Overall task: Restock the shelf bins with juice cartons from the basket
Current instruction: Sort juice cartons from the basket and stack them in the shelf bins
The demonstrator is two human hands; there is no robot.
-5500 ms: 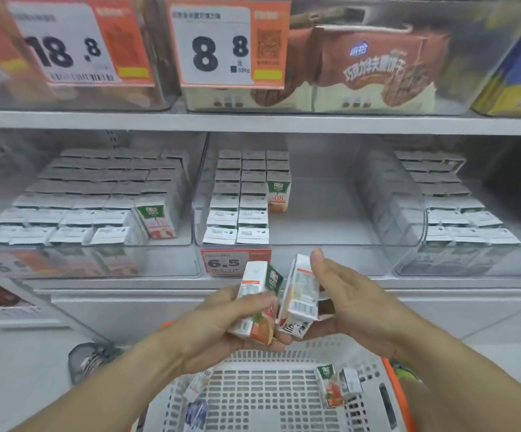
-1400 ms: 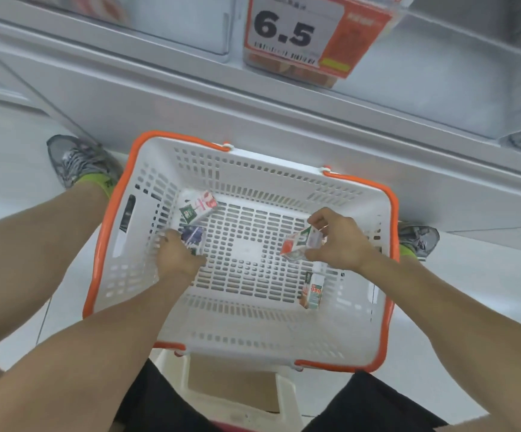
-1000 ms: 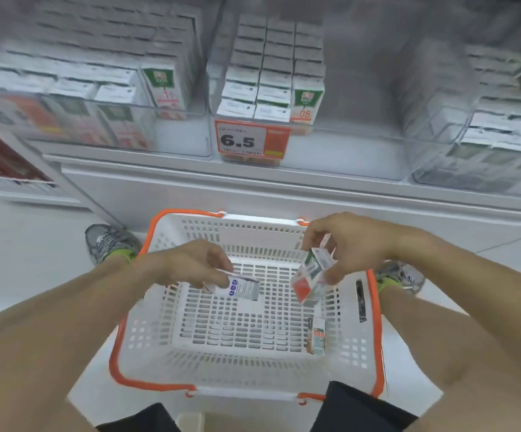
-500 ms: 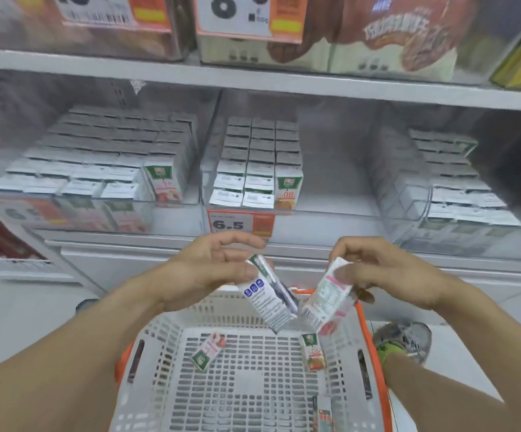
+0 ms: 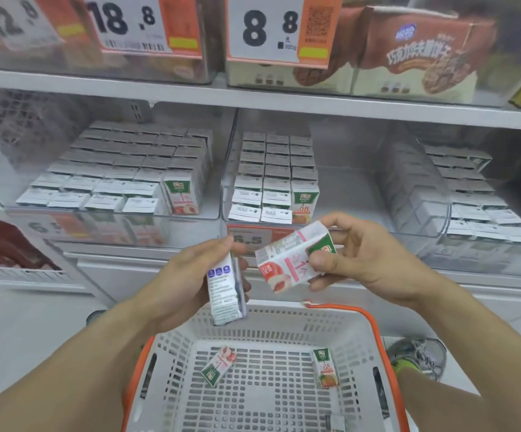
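**Two cartons held above the basket**

A juice carton (image 5: 225, 288) (its printed back turned to the camera) is gripped upright in the left hand (image 5: 190, 275). A second, peach-printed carton (image 5: 287, 260) is pinched tilted in the right hand (image 5: 355, 254). Both are held over the white basket (image 5: 374, 332), where two loose cartons (image 5: 218, 366) (image 5: 326, 367) are seen lying. The middle bin (image 5: 346, 194) is partly filled.

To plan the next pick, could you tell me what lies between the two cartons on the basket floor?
Only bare white basket floor separates the peach carton from the orange carton, in the head view.
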